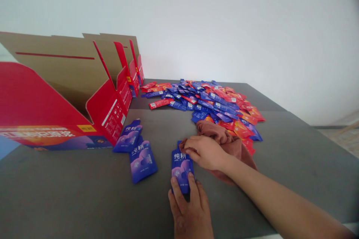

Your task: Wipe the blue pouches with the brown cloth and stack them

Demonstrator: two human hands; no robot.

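Observation:
A blue pouch with purple fruit print lies flat on the dark table in front of me. My left hand rests on its lower end, fingers spread. Bunched in my right hand is a reddish-brown cloth, its front bit pressed against the top of the pouch near the spout. The rest of the cloth trails rightward over the table. To the left, a second blue pouch lies partly under a third blue pouch, which leans by the box.
Open red boxes with raised brown flaps stand in a row along the left. A heap of blue and red pouches spreads across the back of the grey table. Behind it rises a white wall.

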